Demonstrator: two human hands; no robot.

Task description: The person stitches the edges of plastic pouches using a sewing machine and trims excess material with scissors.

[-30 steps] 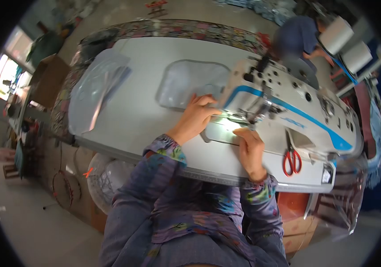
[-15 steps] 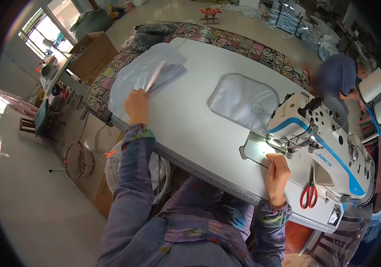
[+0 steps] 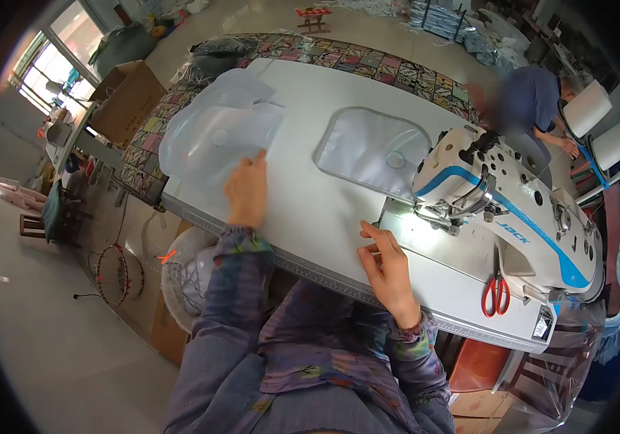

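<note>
My left hand (image 3: 247, 192) is at the near edge of a translucent plastic piece (image 3: 241, 129), its fingertips closed on the corner. This piece lies over more pale plastic sheets (image 3: 187, 137) at the left of the white sewing table (image 3: 299, 188). My right hand (image 3: 389, 278) hovers over the table's front part, fingers apart and holding nothing. Beyond it lies a rounded plastic panel (image 3: 371, 148) with grey edging and a small circle. The lit needle area of the sewing machine (image 3: 462, 170) is to the right of that hand.
Red-handled scissors (image 3: 496, 295) lie beside the machine's base. Two white thread cones (image 3: 586, 108) stand at the far right. Behind the table is a patchwork-patterned cloth surface (image 3: 368, 58). Another person (image 3: 531, 101) bends over at the back right. A cardboard box (image 3: 128, 101) stands at left.
My left hand has moved right, and the lifted, folded plastic piece now lies flatter. My right hand has left the needle area, moved left, and opened. The view has shifted slightly.
</note>
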